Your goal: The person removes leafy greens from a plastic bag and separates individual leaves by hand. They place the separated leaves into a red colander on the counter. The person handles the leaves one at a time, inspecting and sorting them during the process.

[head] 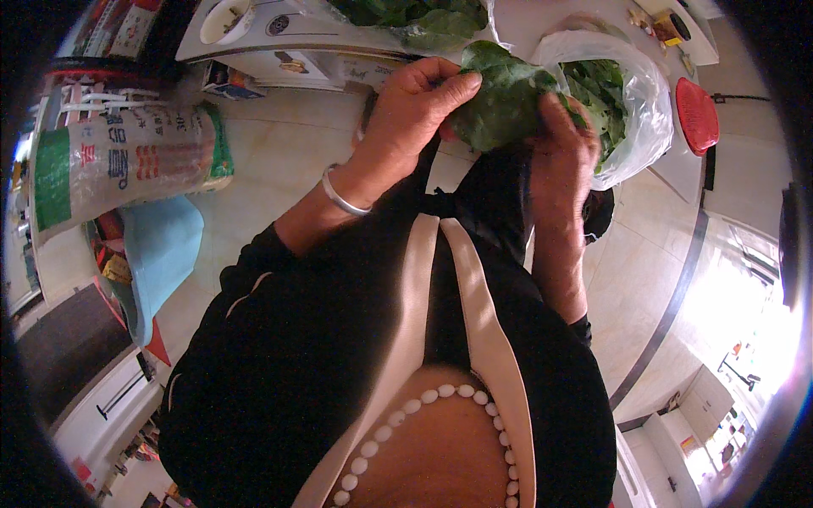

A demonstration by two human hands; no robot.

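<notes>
Between my two hands is a broad dark-green leaf (498,95), perhaps more than one layered together. My left hand (419,105), with a silver bangle at its wrist, pinches the leaf's left edge between thumb and fingers. At the right edge my right hand (565,143) grips it; its fingers are blurred and partly hidden. Just beyond that hand, a white plastic bag (648,120) stands open with green leaves (597,89) inside. More leafy greens (419,16) lie on clear plastic at the table's far side.
A white bowl (216,28) holding small scraps stands on the table (343,32) at upper left. At right are a red plastic dish or lid (697,116) and a yellow-labelled jar (672,28). A printed woven sack (136,159) and a light-blue bin (165,247) stand at left.
</notes>
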